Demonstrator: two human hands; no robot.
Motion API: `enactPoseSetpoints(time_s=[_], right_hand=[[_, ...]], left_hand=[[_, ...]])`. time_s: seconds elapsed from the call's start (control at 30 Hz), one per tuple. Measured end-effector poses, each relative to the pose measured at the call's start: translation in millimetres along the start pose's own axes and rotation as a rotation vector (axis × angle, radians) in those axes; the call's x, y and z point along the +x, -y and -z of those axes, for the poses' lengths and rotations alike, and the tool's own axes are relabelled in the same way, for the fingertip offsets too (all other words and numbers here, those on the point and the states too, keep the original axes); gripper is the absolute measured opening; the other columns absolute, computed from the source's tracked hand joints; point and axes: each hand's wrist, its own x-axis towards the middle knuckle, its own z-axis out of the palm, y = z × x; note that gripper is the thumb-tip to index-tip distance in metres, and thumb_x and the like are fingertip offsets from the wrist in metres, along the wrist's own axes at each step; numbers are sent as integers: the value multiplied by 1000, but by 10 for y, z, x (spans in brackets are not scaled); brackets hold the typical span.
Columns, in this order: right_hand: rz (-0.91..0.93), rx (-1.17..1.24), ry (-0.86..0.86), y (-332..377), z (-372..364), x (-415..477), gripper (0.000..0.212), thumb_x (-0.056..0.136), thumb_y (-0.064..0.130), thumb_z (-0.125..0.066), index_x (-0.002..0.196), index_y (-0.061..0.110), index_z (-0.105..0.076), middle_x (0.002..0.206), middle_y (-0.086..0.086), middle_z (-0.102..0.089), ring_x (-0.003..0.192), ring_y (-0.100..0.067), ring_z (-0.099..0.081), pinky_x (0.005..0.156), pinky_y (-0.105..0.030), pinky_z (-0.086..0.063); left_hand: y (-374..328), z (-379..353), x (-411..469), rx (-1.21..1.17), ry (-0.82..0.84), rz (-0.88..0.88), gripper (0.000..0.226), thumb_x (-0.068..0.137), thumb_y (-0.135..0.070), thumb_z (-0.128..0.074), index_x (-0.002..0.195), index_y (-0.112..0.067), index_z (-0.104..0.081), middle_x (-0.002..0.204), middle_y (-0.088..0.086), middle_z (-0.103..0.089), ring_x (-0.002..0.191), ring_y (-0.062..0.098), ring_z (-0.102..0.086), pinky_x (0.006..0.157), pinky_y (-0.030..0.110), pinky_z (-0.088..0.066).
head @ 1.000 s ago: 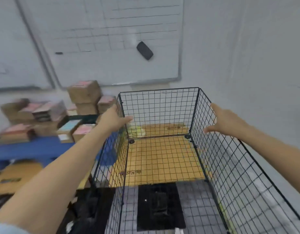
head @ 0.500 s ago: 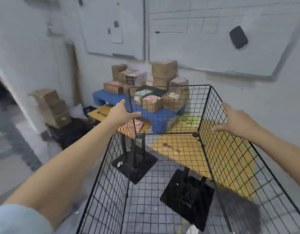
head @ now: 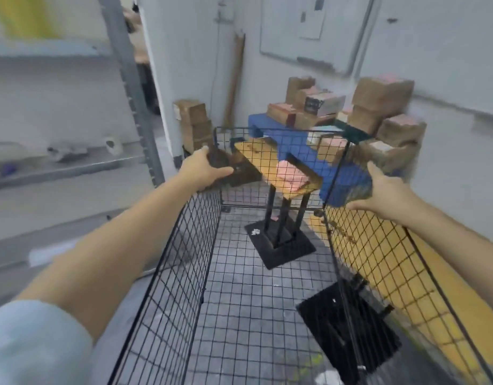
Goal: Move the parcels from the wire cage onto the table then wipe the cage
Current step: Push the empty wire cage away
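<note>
The black wire cage [head: 195,273] is open-topped and holds no parcels; the grey floor shows through its mesh bottom. My left hand [head: 203,170] grips the top rim of its left wall. My right hand [head: 389,193] grips the top rim of the right wall, thumb on the inside. Several brown cardboard parcels [head: 381,95], some with pink labels, are piled on the blue table [head: 292,140] beyond the cage's far wall. The picture is blurred by motion.
A small wooden stand [head: 256,151] with a pink cloth [head: 291,176] on it rises on black legs from a black base plate [head: 281,245]. A second black plate [head: 348,329] lies nearer. Metal shelving [head: 59,165] runs along the left. More boxes [head: 194,123] are stacked by the wall.
The view and the cage have swung to the left, away from the whiteboard wall. Both hands have kept hold of the cage's side walls. The shelving has come into sight.
</note>
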Motion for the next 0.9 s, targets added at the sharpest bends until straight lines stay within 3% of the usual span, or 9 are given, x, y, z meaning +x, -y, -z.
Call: enactPoseSetpoints(time_s=[0.03,0.1,0.33,0.47,0.5,0.6,0.67,0.8,0.9], right_hand=[[45,-1,10,55,-23,42,117,71,49,-78,154,11,-5,109,-22,-65,90,-33,-62,67,-36,-48],[120,-4,19,213,-73,114,117,71,49,-78,154,12,-4,111,-22,-64,96,-35,-62,70,-40,-52],[398,-49,100,1179,-304,200,118,69,56,-72,153,9,-4,67,-10,-55,59,-24,-53,44,-34,-43],[557,-30,145,1830,-525,152,112,74,49,-75,153,11,-5,116,-23,-61,94,-36,-61,62,-35,-42],[590,-12,153,2008,-577,126,112,75,48,-76,153,10,-5,116,-22,-61,89,-35,-60,62,-35,-43],[681,32,193,2574,-725,28,117,71,51,-77,154,13,-3,83,-16,-63,63,-26,-54,50,-32,-41],[745,52,226,2934,-814,-28,118,69,53,-78,154,15,-3,85,-17,-63,65,-26,-56,53,-33,-43],[880,76,272,3585,-921,-255,117,70,49,-78,153,14,-3,68,-9,-56,62,-25,-54,49,-31,-39],[993,90,302,4024,-1018,-463,113,73,43,-78,153,12,-5,68,-6,-55,62,-21,-53,61,-35,-48]], left_hand=[[80,22,-99,-6,-34,41,82,82,-46,-69,147,-15,-29,142,12,-46,112,30,-58,85,39,-51],[261,71,-288,-39,-95,108,82,81,-43,-70,146,-13,-29,145,9,-43,117,29,-56,93,38,-49],[1012,544,-993,-32,-258,375,96,76,-50,-72,150,-17,-22,144,8,-44,122,38,-51,95,50,-49],[1460,902,-1331,-45,-361,493,93,78,-45,-72,150,-16,-21,136,12,-51,116,36,-56,90,44,-50],[1577,1001,-1422,-45,-387,516,92,79,-45,-72,150,-15,-21,134,13,-53,115,36,-57,90,43,-50],[1921,1291,-1703,-24,-465,579,94,79,-47,-71,150,-14,-20,134,15,-53,117,35,-56,97,45,-47],[2114,1475,-1898,-5,-497,622,95,78,-49,-70,151,-14,-19,130,13,-55,103,30,-62,92,41,-50],[2455,1770,-2303,37,-585,710,97,75,-54,-70,150,-14,-23,144,11,-43,119,34,-55,97,45,-49],[2641,1907,-2637,38,-656,782,95,76,-50,-71,150,-14,-23,148,10,-39,124,32,-51,101,46,-45]])
